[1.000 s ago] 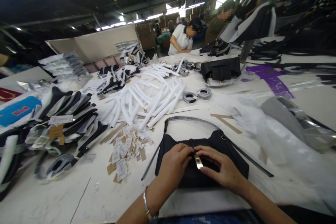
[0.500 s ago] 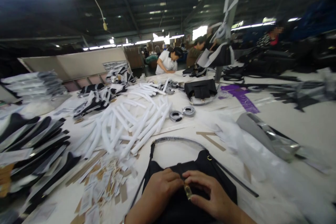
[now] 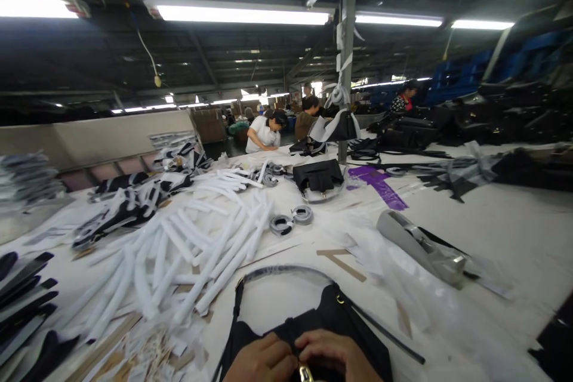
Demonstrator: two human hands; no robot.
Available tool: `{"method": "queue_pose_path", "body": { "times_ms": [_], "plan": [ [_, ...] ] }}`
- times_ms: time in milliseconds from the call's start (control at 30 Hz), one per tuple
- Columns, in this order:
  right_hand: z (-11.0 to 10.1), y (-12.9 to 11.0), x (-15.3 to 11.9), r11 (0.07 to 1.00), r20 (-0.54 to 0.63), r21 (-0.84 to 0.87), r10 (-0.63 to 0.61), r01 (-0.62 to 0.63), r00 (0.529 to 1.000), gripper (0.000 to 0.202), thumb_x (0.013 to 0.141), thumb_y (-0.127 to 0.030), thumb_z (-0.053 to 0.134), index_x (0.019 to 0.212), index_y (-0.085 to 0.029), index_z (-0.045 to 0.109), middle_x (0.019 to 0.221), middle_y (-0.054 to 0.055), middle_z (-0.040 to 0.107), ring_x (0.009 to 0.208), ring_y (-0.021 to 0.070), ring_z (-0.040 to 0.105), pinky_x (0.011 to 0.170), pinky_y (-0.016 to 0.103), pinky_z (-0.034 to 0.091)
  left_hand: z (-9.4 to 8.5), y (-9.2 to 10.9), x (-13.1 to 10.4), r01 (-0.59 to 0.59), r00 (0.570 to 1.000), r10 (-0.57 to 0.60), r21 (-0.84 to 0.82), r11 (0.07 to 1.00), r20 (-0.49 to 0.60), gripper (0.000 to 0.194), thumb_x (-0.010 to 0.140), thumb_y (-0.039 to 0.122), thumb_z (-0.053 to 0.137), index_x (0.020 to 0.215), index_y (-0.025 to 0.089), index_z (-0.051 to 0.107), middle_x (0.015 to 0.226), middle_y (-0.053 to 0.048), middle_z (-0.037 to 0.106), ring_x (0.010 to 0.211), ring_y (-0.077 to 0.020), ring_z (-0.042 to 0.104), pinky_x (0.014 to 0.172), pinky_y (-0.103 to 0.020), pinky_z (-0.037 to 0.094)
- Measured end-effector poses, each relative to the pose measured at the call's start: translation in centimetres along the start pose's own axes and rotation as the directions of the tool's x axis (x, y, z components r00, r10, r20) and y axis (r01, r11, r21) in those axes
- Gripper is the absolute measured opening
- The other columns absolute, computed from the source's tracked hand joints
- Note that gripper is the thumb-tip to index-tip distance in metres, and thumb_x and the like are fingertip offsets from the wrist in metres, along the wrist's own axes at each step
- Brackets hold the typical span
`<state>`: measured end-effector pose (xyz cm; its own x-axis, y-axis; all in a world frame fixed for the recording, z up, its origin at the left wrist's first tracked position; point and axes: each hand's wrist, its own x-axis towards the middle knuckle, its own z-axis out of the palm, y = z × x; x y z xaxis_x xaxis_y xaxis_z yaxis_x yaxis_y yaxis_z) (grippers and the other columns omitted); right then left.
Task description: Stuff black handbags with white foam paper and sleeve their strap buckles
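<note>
A black handbag lies at the bottom centre, with a wrapped strap arching above it. My left hand is closed, fingertips pressed at the middle of the bag's upper part. Beside it, my right hand pinches the same spot, fingers bent. Between the two sits a shiny gold clasp, partly covered and cut by the lower edge of view. What the fingertips grip at the bag's tab is mostly hidden.
White foam tubes are piled at left centre. Two rolled straps and another black bag stand beyond. Clear plastic and a grey-wrapped piece lie right, near purple tape. A metal post rises behind; co-workers sit farther off.
The view has tilted up and shifted right, so the bag and my hands sit lower. My right hand's thumb, earlier beside the gold clasp, is now out of sight; the hands stay at the bag's middle.
</note>
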<state>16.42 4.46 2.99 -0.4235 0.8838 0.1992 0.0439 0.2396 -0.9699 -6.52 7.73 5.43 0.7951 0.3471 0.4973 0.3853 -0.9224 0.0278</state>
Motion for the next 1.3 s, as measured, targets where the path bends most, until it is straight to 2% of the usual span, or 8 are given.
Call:
{"method": "queue_pose_path", "body": {
  "times_ms": [167, 467, 633, 833, 967, 1100, 1200, 1300],
  "plan": [
    [0.2, -1.2, -0.4, 0.998, -0.014, -0.055, -0.007, 0.006, 1.0, 0.036, 0.078, -0.04, 0.077, 0.108, -0.021, 0.076, 0.125, 0.014, 0.068, 0.117, 0.0311, 0.065, 0.099, 0.04, 0.055, -1.1, 0.9, 0.5, 0.064, 0.998, -0.064, 0.012, 0.998, 0.013, 0.032, 0.104, 0.018, 0.035, 0.078, 0.02, 0.054, 0.069, 0.0, 0.059, 0.06, -0.0135, 0.054, 0.053, -0.024, 0.041],
    [-0.3, -1.1, -0.3, 0.984, 0.027, -0.172, -0.032, 0.036, 0.999, 0.047, 0.084, -0.036, 0.076, 0.128, -0.021, 0.068, 0.133, 0.012, 0.065, 0.126, 0.0276, 0.06, 0.111, 0.046, 0.047, -3.5, 1.6, 0.9, 0.287, 0.936, -0.255, -0.109, 0.952, 0.244, 0.018, 0.102, 0.02, 0.046, 0.093, 0.018, 0.062, 0.087, -0.003, 0.065, 0.081, -0.016, 0.058, 0.074, -0.027, 0.05],
    [-0.3, -0.9, -0.4, 0.979, 0.027, -0.199, -0.048, 0.052, 0.998, 0.054, 0.082, -0.036, 0.078, 0.132, -0.022, 0.065, 0.133, 0.011, 0.065, 0.125, 0.0289, 0.06, 0.108, 0.045, 0.05, -3.6, 1.7, 1.5, 0.324, 0.928, -0.285, -0.144, 0.935, 0.239, 0.02, 0.102, 0.02, 0.045, 0.095, 0.019, 0.064, 0.09, -0.004, 0.067, 0.082, -0.0152, 0.059, 0.077, -0.027, 0.051],
    [-0.1, -0.6, -0.4, 0.996, 0.036, -0.088, -0.01, 0.014, 0.999, 0.06, 0.081, -0.035, 0.078, 0.137, -0.022, 0.061, 0.139, 0.012, 0.061, 0.125, 0.0292, 0.06, 0.107, 0.043, 0.051, -3.1, 1.7, 2.1, 0.371, 0.918, -0.319, -0.225, 0.901, 0.235, 0.021, 0.102, 0.026, 0.048, 0.094, 0.019, 0.066, 0.091, -0.004, 0.068, 0.083, -0.0158, 0.06, 0.077, -0.027, 0.05],
    [0.2, -0.3, -0.6, 0.997, 0.054, 0.06, 0.054, -0.057, 0.997, 0.08, 0.082, -0.033, 0.078, 0.152, -0.024, 0.042, 0.143, 0.011, 0.057, 0.127, 0.0274, 0.059, 0.11, 0.045, 0.048, -3.1, 1.6, 2.4, 0.461, 0.884, -0.404, -0.288, 0.84, 0.235, 0.012, 0.098, 0.022, 0.056, 0.103, 0.021, 0.067, 0.097, -0.003, 0.069, 0.089, -0.0167, 0.062, 0.081, -0.027, 0.05],
    [0.4, 0.0, -0.7, 0.992, 0.063, 0.089, 0.079, -0.085, 0.995, 0.099, 0.08, -0.026, 0.08, 0.159, -0.029, 0.021, 0.142, 0.009, 0.058, 0.127, 0.0244, 0.059, 0.113, 0.047, 0.044, -3.4, 1.3, 2.6, 0.579, 0.815, -0.523, -0.338, 0.742, 0.249, 0.008, 0.093, 0.016, 0.061, 0.096, 0.02, 0.067, 0.093, -0.001, 0.068, 0.087, -0.0152, 0.064, 0.079, -0.026, 0.05],
    [0.6, 0.3, -0.8, 0.995, 0.063, 0.076, 0.055, -0.06, 0.996, 0.102, 0.081, -0.021, 0.077, 0.16, -0.033, 0.013, 0.145, 0.007, 0.055, 0.13, 0.023, 0.057, 0.115, 0.047, 0.042, -3.7, 1.0, 2.7, 0.625, 0.781, -0.55, -0.371, 0.687, 0.295, 0.009, 0.093, 0.016, 0.063, 0.098, 0.021, 0.069, 0.092, 0.0, 0.07, 0.084, -0.0138, 0.066, 0.079, -0.024, 0.051],
    [0.7, 0.5, -0.8, 0.997, 0.048, 0.078, 0.019, -0.023, 0.999, 0.1, 0.084, -0.019, 0.073, 0.16, -0.034, 0.01, 0.15, 0.007, 0.05, 0.131, 0.0225, 0.055, 0.115, 0.047, 0.042, -3.8, 0.9, 2.7, 0.634, 0.773, -0.536, -0.387, 0.67, 0.339, 0.014, 0.093, 0.018, 0.063, 0.104, 0.024, 0.07, 0.097, 0.001, 0.071, 0.089, -0.0141, 0.066, 0.083, -0.025, 0.051]
  ]
}}
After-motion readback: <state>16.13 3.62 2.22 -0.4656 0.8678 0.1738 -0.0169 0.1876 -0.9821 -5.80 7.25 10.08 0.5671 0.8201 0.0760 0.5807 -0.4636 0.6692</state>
